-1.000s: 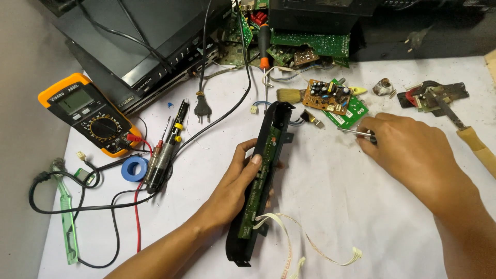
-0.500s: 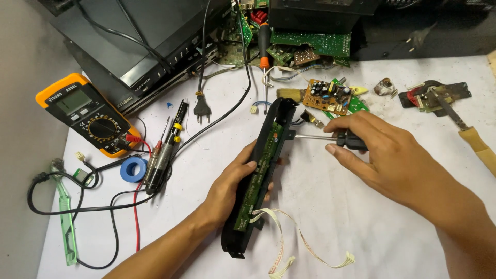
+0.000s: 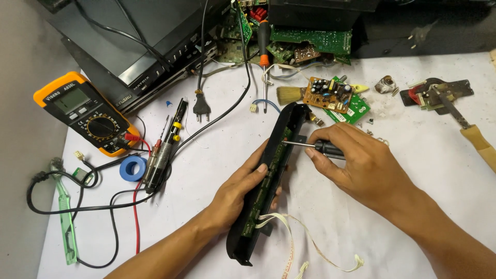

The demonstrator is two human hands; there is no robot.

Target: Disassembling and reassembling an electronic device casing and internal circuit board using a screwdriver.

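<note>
Far left: a green plastic strip [image 3: 66, 217] lies along the edge of the white surface [image 3: 444, 170], with a black cable [image 3: 62, 206] looped around it.
Meter: an orange and black multimeter [image 3: 85, 112] lies tilted near the upper left, its red and black leads running down toward a roll of blue tape [image 3: 133, 168].
Beside the tape: a soldering iron [image 3: 164, 147] lies pointing away from me, and a black two-pin plug [image 3: 201, 107] rests just past it.
My left hand [image 3: 243, 188]: it holds the long black panel [image 3: 268, 181] from the left side, thumb on its upper edge, fingers curled underneath, clenched on it.
Panel: it lies slanted across the middle of the surface, tilted up on its edge, with a green circuit strip showing inside and a pale ribbon cable [image 3: 289, 243] trailing from its near end.
My right hand [image 3: 361, 165]: my fingers are clasped around the black handle of a small screwdriver [image 3: 310, 146], whose metal tip reaches into the upper part of the panel.
Behind the panel: an orange-handled screwdriver [image 3: 264, 51], a small brush [image 3: 289, 95] and a brown circuit board [image 3: 326, 94] lying on a green one.
Top: a black device casing [image 3: 134, 46] with loose green boards beside it.
Far right: a wooden-handled tool [image 3: 473, 134] lies resting on a dark metal part.
</note>
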